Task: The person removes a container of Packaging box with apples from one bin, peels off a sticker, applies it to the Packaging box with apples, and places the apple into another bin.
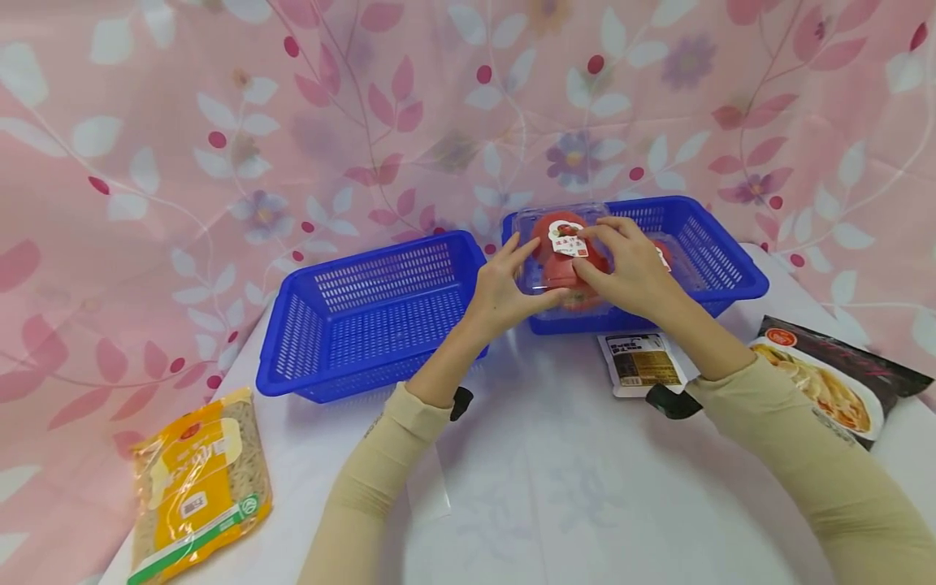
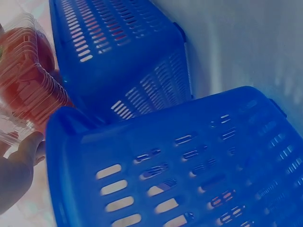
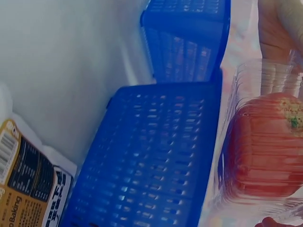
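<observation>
Both hands hold a clear plastic box of tomatoes (image 1: 547, 278) above the left end of the right blue basket (image 1: 731, 268). A white label with red print sits on its lid. My left hand (image 1: 500, 292) grips the box's left side; in the left wrist view its fingers (image 2: 29, 146) pinch the edge. On the other side, my right hand (image 1: 632, 268) has its thumb and fingers on the lid and right edge. Tomatoes (image 3: 267, 146) show through the clear wall in the right wrist view. A second tomato box (image 1: 676, 264) lies inside that basket, partly hidden by my right hand.
Left of it stands another blue basket (image 1: 380, 370). A yellow-orange food bag (image 1: 201, 487) lies at the table's left. In front of the right basket is a small white-and-brown packet (image 1: 639, 363); a black food bag (image 1: 834, 374) lies farther right. A floral curtain (image 1: 439, 106) hangs behind.
</observation>
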`<state>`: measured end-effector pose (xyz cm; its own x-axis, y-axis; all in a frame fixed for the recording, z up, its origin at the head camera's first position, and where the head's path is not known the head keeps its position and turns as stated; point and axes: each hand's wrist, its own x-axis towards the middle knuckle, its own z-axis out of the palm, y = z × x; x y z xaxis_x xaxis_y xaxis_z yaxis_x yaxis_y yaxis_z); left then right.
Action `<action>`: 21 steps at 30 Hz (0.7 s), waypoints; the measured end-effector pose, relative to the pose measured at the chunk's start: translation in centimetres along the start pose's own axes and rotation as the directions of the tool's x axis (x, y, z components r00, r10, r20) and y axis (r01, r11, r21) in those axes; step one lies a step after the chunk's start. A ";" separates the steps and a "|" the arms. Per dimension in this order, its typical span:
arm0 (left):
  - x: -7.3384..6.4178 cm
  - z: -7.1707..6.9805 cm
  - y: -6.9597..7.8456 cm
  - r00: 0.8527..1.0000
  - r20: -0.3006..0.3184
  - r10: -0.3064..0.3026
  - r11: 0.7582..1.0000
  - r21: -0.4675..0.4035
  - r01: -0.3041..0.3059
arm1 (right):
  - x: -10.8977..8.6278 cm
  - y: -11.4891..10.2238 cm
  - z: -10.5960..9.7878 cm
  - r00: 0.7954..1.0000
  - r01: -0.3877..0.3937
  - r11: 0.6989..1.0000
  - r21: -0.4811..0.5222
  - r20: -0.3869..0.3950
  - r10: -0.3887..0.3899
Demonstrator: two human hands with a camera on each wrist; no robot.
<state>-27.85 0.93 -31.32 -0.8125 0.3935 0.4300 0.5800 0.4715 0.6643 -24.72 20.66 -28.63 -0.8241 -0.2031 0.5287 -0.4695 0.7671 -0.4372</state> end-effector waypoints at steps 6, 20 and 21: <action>1.2 0.2 -0.7 1.000 0.003 0.016 0.998 0.056 -0.016 | 0.9 0.9 0.4 1.000 0.015 1.000 -0.006 -0.006 -0.015; 3.7 0.7 -2.2 0.998 0.051 -0.038 0.992 0.119 0.032 | 3.2 2.6 1.6 0.997 -0.074 0.997 0.014 0.040 0.073; 3.8 0.7 -2.3 0.998 0.054 -0.041 0.992 0.124 0.034 | 3.3 2.8 1.8 0.996 -0.079 0.997 0.014 0.044 0.078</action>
<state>-32.26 1.90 -31.66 -0.8313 0.4161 0.3684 0.5546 0.5786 0.5980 -29.35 21.09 -29.38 -0.8714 -0.1691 0.4606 -0.4075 0.7721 -0.4876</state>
